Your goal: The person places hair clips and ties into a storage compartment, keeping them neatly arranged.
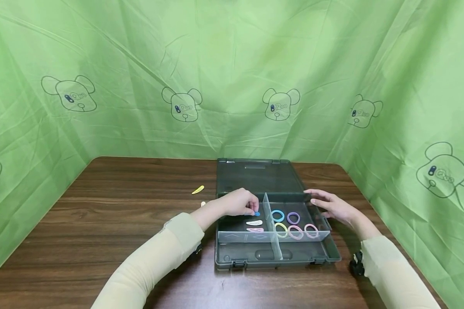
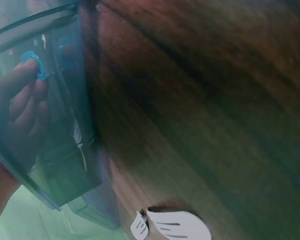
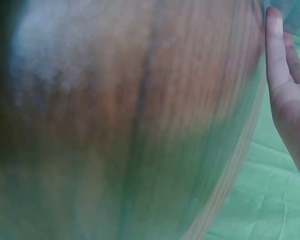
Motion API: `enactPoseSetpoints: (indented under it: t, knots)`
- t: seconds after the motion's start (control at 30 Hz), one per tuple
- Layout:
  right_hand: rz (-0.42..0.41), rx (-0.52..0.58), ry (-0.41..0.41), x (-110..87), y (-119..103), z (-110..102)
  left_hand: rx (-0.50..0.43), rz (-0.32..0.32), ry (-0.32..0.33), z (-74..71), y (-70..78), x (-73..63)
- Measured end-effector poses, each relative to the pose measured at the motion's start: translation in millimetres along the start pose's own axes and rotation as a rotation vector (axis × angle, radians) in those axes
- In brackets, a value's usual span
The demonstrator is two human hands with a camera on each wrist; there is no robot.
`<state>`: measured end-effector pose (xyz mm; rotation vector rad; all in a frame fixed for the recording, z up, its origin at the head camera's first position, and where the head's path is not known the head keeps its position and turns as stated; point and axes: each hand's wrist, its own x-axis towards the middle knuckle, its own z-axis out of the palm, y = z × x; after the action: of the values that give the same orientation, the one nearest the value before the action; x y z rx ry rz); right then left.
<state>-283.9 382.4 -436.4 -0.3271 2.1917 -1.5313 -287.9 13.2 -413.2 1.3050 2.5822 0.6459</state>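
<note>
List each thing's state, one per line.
Organizer box: lid open, laid back.
Left hand: pinching the blue snap clip.
Right hand: fingers at the box's right side.
White snap clip: lying in rear-left compartment.
Pink snap clip: lying nearby, same compartment.
Five hair ties: in rear-right compartment.
Yellow snap clip: loose on table.
Cream clip: partly hidden.

Rectangular box of translucent smoke-grey plastic [image 1: 251, 263], smooth and glossy, with thin partitions of clear plastic [image 1: 232, 237]. Inside the box: a small blue hair clip [image 1: 257, 213], smooth and shiny; coloured rings [image 1: 289, 221], matt-looking, their material too small to tell. Beneath the box: brown wood-grain table [image 1: 120, 214], glossy towards the box's front. Behind the box: green cloth sheet [image 1: 232, 137], creased, faintly lustrous. Either side of the box: cream sleeves [image 1: 139, 270] of matt cloth.
</note>
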Motion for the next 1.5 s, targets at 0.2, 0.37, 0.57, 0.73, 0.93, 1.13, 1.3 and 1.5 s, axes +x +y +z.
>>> enactPoseSetpoints:
  t: [0.2, 0.37, 0.57, 0.73, 0.93, 1.13, 1.3, 1.5]
  knots:
    - [0.002, -0.006, 0.006, -0.6, -2, 1, 0.035, -0.007, -0.006, 2.4, -1.2, 0.4]
    - [0.009, -0.009, 0.012, -2.1, -4, 2, 0.079, -0.013, -0.001, 5.3, -1.6, 1.3]
    - [0.02, -0.005, 0.017, -3.7, -4, 3, 0.109, -0.03, 0.014, 10.1, 0.0, 1.7]
    - [0.018, -0.001, 0.016, -4.1, -3, 4, 0.114, -0.043, 0.013, 14.2, 1.8, 1.8]
    - [0.014, 0.0, 0.017, -3.6, -3, 3, 0.135, -0.061, 0.02, 16.0, 2.5, 2.7]
    - [0.011, -0.003, 0.014, -3.2, -4, 3, 0.156, -0.061, 0.029, 17.6, 0.3, 3.3]
    - [0.009, 0.001, 0.011, -3.6, -3, 4, 0.146, -0.066, 0.028, 18.9, -1.0, 2.7]
    - [0.006, 0.004, 0.01, -3.0, -3, 4, 0.115, -0.05, 0.045, 15.0, 1.2, -1.4]
